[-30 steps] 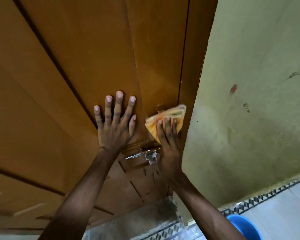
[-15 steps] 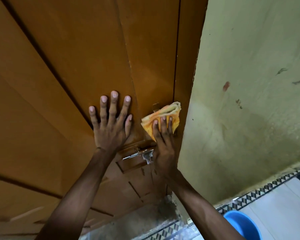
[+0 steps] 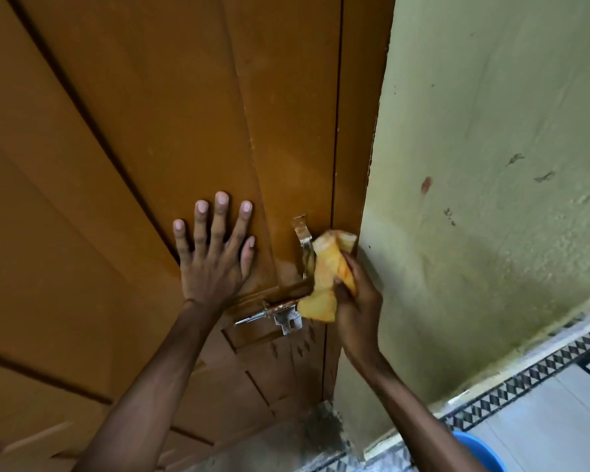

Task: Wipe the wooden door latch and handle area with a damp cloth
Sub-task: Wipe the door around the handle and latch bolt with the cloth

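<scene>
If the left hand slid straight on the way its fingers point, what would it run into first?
Probably nothing: the left hand lies flat on the door, fingers pointing up the bare panel, which looks free to the picture's edge.

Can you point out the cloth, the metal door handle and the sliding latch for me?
cloth (image 3: 327, 281), head view, on its bunched yellow middle.
metal door handle (image 3: 303, 238), head view, on its upper bar.
sliding latch (image 3: 280, 310), head view, on the bolt's middle.

I see my left hand (image 3: 215, 260) flat on the door (image 3: 150, 131), left of the handle (image 3: 304, 247); the cloth (image 3: 327, 277) sits right of the latch (image 3: 276, 311), the wall (image 3: 491, 199) further right
</scene>
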The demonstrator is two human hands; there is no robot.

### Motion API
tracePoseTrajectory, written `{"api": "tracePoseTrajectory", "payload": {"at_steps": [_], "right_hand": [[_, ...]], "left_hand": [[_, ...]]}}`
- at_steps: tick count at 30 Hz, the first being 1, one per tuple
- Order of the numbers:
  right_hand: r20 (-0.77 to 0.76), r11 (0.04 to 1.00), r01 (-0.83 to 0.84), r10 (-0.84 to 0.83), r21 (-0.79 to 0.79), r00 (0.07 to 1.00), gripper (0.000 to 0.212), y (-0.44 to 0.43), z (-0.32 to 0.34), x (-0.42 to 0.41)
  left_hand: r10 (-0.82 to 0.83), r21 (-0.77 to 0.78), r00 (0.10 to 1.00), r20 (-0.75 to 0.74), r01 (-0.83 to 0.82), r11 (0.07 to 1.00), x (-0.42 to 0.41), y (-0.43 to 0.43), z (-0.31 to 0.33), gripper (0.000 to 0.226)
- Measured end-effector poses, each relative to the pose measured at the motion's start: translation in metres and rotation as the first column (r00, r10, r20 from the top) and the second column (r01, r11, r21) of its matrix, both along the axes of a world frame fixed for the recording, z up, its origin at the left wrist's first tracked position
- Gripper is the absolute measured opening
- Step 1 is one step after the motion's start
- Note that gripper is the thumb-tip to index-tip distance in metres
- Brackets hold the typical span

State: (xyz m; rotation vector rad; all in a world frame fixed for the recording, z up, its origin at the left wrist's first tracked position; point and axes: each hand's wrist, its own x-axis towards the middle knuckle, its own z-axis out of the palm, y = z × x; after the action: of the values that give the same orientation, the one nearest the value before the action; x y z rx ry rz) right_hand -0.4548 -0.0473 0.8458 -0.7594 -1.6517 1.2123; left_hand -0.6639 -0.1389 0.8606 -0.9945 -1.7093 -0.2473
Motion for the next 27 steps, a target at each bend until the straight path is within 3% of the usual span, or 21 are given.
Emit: {"api": "tracePoseTrajectory", "payload": {"at_steps": [3, 6, 9, 13, 16, 20, 24, 27], "right_hand": [[-0.041, 0.976, -0.092, 0.085, -0.197, 0.996, 0.043, 0.019, 0.049, -0.022], [-0.04, 0.97, -0.112, 0.106, -0.217, 0.994, 0.045, 0.029, 0.06, -0.027], [0.074, 0.978, -0.083, 0.099, -0.189, 0.992, 0.038, 0.019, 0.039, -0.021], [0.27, 0.967, -0.16, 0.211, -0.198, 0.939, 0.064, 0.017, 0.026, -0.013], [0.394, 0.961, -0.216, 0.268, -0.172, 0.879, 0.062, 0.037, 0.04, -0.015], [0.25, 0.922, -0.254, 0.33, -0.291, 0.91, 0.045, 0.049, 0.064, -0.023], [0.107, 0.897, -0.278, 0.332, -0.344, 0.937, 0.049, 0.051, 0.059, -0.027], [0.245, 0.932, -0.311, 0.35, -0.183, 0.904, 0.05, 0.049, 0.048, -0.028]], "left_hand": [[0.007, -0.003, 1.0, 0.001, -0.007, 1.0, 0.0, 0.0, 0.0, 0.068], [0.004, 0.001, 1.0, 0.0, -0.004, 1.0, 0.0, 0.001, -0.001, 0.068], [-0.008, 0.007, 1.0, 0.001, 0.008, 1.0, -0.001, 0.001, -0.002, 0.067], [-0.011, 0.012, 1.0, 0.004, 0.011, 1.0, -0.001, 0.0, -0.002, 0.067], [0.0, 0.012, 1.0, -0.002, 0.0, 1.0, -0.001, 0.001, -0.002, 0.066], [0.016, 0.009, 1.0, -0.011, -0.016, 1.0, 0.0, 0.001, -0.002, 0.066], [0.01, 0.01, 1.0, -0.01, -0.01, 1.0, -0.001, 0.002, -0.003, 0.067], [0.006, 0.013, 1.0, -0.007, -0.006, 1.0, -0.001, 0.001, -0.002, 0.068]]}}
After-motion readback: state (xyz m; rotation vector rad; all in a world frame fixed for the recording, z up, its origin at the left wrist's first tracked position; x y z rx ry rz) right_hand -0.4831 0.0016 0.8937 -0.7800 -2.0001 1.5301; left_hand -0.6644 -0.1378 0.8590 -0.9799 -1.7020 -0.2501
